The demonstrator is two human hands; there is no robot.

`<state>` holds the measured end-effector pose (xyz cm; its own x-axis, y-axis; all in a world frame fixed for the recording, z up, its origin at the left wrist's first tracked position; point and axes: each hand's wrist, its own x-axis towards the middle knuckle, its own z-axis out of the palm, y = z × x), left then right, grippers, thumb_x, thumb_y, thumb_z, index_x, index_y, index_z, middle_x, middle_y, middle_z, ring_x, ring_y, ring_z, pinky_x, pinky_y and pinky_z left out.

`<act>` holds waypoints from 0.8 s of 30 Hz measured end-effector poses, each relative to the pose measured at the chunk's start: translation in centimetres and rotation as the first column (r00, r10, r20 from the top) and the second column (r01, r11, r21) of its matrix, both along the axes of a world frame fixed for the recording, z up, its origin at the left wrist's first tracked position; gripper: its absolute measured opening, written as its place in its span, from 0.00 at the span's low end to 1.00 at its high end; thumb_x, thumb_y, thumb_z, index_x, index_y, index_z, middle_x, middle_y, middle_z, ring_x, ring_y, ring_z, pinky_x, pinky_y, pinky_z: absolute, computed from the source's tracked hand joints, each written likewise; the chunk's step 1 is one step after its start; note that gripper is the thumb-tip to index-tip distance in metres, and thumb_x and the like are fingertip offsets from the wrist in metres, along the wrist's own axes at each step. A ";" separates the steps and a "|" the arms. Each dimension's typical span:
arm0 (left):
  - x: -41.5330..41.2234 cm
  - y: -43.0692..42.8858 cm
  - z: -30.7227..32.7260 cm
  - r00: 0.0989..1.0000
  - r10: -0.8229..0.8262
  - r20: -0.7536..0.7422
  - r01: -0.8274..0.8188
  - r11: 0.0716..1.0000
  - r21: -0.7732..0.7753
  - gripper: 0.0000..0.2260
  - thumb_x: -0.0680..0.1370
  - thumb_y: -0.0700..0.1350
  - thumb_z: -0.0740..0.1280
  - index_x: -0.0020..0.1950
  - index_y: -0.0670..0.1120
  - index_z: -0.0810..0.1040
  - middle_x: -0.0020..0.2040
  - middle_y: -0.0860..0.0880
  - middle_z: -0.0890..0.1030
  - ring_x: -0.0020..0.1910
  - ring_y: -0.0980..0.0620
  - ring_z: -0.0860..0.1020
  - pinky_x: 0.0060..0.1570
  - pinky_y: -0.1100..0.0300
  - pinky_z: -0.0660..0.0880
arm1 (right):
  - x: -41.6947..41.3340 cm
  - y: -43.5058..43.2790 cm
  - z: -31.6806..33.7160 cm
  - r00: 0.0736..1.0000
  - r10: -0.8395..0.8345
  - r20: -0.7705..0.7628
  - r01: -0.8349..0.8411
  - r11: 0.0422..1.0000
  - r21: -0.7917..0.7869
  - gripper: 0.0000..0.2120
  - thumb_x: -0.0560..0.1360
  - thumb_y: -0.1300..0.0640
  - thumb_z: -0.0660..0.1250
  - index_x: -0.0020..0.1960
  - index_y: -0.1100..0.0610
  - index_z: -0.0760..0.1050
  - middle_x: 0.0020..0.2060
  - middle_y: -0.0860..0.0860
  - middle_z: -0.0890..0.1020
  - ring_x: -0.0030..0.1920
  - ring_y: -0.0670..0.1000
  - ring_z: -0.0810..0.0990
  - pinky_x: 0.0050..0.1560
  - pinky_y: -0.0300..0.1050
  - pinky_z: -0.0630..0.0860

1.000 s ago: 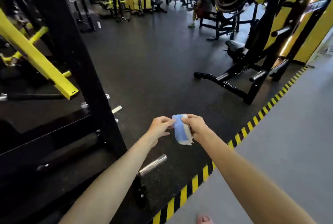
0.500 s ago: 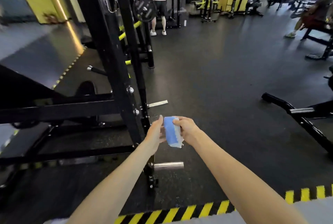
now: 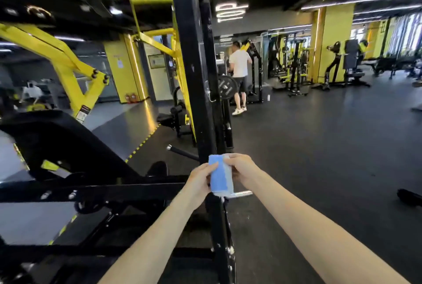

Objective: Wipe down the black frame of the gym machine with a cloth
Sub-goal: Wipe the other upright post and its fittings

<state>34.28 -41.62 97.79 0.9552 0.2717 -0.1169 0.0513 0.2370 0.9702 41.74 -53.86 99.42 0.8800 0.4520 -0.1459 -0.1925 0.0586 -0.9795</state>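
Fingers [image 3: 213, 166]: left hand [image 3: 199, 181], right hand [image 3: 242, 169] pinch blue cloth [image 3: 219, 178] | black frame [image 3: 191, 78] behind | dark floor [image 3: 319, 158]

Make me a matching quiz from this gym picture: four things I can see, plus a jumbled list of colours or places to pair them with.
Things:
1. cloth
2. upright post
3. slanted arm
4. weight plate

Descriptions:
A. yellow, left of the post
B. black disc, just right of the post
C. blue, held between the left hand and right hand
D. black, rising behind the cloth

Pairs: 1-C, 2-D, 3-A, 4-B
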 end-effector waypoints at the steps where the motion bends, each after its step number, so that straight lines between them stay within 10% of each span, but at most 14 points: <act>1: -0.1 0.8 1.5 1.000 0.021 0.017 -0.021 1.000 -0.011 0.23 0.71 0.48 0.72 0.63 0.38 0.76 0.57 0.38 0.81 0.55 0.38 0.80 0.52 0.44 0.77 | -0.2 0.9 1.5 0.998 -0.008 0.057 0.008 1.000 -0.008 0.07 0.77 0.65 0.64 0.53 0.60 0.77 0.44 0.57 0.79 0.40 0.52 0.78 0.38 0.43 0.75; 4: -0.3 2.7 5.8 0.991 0.132 0.033 -0.132 0.991 -0.010 0.14 0.76 0.43 0.69 0.57 0.36 0.77 0.49 0.39 0.82 0.41 0.43 0.82 0.37 0.54 0.78 | -0.5 2.9 5.5 0.974 -0.075 0.216 0.086 0.995 -0.042 0.08 0.76 0.64 0.66 0.54 0.57 0.75 0.39 0.55 0.77 0.35 0.50 0.75 0.32 0.40 0.71; 12: 1.3 5.6 15.3 0.908 0.395 0.138 -0.409 0.907 0.097 0.09 0.74 0.44 0.71 0.52 0.42 0.77 0.51 0.40 0.81 0.47 0.41 0.80 0.46 0.50 0.77 | 0.9 4.0 13.5 0.774 -0.081 0.628 0.242 0.954 -0.175 0.11 0.74 0.64 0.61 0.54 0.57 0.77 0.50 0.53 0.79 0.45 0.49 0.75 0.44 0.41 0.70; 18: 3.9 5.1 22.6 0.796 0.499 0.342 -0.579 0.793 0.191 0.05 0.75 0.43 0.69 0.45 0.44 0.74 0.42 0.46 0.77 0.39 0.47 0.76 0.36 0.58 0.71 | 3.3 3.7 19.0 0.545 -0.041 0.837 0.333 0.927 -0.172 0.17 0.76 0.63 0.60 0.64 0.56 0.71 0.58 0.53 0.74 0.58 0.53 0.74 0.49 0.45 0.67; 24: 7.3 4.3 30.8 0.391 0.532 0.751 -0.919 0.186 0.347 0.02 0.76 0.40 0.65 0.45 0.44 0.72 0.43 0.50 0.73 0.41 0.50 0.69 0.33 0.59 0.59 | 6.5 5.5 24.7 0.242 -0.034 0.970 0.333 0.942 -0.050 0.28 0.75 0.65 0.60 0.74 0.59 0.61 0.68 0.55 0.68 0.67 0.56 0.67 0.61 0.53 0.72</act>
<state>41.57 -37.37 128.58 0.1187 0.6555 0.7458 -0.1537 -0.7299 0.6660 48.28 -48.34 124.09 0.4962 0.3466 0.7961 0.8658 -0.2659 -0.4239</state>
